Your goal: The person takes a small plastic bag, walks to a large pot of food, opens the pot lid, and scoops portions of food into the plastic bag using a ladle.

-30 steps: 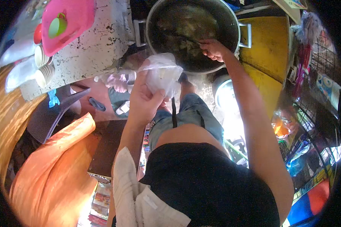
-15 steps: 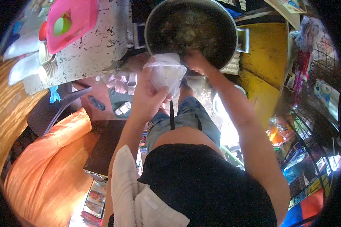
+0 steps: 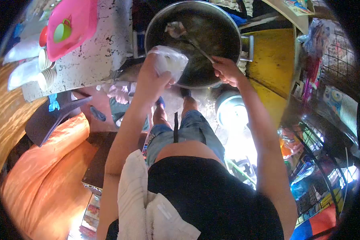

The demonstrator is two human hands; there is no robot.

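Note:
A large metal pot [image 3: 241,34] with dark liquid stands in front of me. My right hand [image 3: 228,72] is closed round the handle of a ladle [image 3: 201,49], near the pot's right rim. The ladle's bowl is over the left part of the pot and carries some pale, lumpy food [image 3: 175,29]. My left hand [image 3: 153,78] grips a clear plastic bag [image 3: 171,62] at the pot's near left rim. Something whitish shows through the bag, but I cannot tell what it is.
On the left, a worn white table [image 3: 108,40] bears a pink tray [image 3: 78,28], a green cup [image 3: 62,31] and stacked cups [image 3: 47,80]. A yellow wooden surface [image 3: 268,60] adjoins the pot's right. A metal basin [image 3: 231,110] is on the floor. A wire rack [image 3: 316,160] stands right.
My right hand has drawn back right from low over the pot, and the ladle with food now shows above the liquid. My left hand still holds the bag. The view has shifted slightly.

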